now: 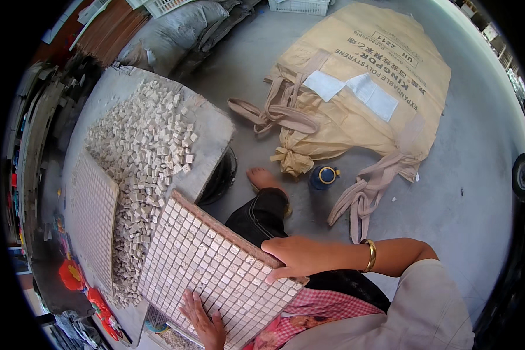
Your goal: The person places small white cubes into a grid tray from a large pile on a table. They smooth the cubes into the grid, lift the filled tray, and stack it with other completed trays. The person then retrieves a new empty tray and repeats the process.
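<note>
A wood-edged tray (216, 225) rests tilted in front of me. Small beige stone mosaic tiles (207, 256) fill its grid in rows. My right hand (287, 256) grips the tray's right-hand end, thumb on the tiled face and fingers over the edge. Flat on the lower part of the tiles lies my left hand (203, 319), its fingers apart and holding nothing. Beyond the tray a heap of loose stone cubes (151, 131) covers much of a pale work board (210, 119). A second gridded tray (93, 216) lies at the heap's left side.
A large tan sack (391, 64) with cloth straps (367, 189) is spread on the floor at the far right. Near it stands a dark blue bottle (322, 177). Grey sacks (175, 35) are piled at the far left. Red items (99, 306) lie at the left edge.
</note>
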### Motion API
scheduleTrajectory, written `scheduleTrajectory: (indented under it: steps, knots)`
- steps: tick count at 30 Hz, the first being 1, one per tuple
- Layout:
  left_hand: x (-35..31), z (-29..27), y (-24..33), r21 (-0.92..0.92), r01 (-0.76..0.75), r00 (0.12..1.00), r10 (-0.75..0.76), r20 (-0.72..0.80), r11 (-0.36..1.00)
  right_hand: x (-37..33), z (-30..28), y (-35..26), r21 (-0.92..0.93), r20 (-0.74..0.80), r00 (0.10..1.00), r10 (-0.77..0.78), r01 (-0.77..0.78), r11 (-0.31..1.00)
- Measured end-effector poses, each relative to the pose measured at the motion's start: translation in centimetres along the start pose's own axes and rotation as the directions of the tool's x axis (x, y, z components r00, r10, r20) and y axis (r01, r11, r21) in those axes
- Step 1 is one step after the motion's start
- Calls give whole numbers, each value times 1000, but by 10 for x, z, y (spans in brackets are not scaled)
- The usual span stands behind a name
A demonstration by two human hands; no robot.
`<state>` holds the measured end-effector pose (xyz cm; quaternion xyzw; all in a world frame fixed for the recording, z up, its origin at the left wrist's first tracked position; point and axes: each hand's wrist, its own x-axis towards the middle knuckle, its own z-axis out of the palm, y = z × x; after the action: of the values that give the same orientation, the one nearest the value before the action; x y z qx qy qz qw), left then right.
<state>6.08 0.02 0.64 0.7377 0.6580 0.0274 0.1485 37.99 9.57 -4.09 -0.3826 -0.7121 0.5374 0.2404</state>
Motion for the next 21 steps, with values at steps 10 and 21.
scheduleTrajectory:
  steps: [10,21]
  knots:
    - [-13,-38,-38,-279,92,902,-198,-383,956,-3,-3,-19,78,-38,989,144,-141,987]
    - [-87,44,-77,-978,-68,689,-718,96,-196,-11,44,-11,101,-431,886,170,-140,985]
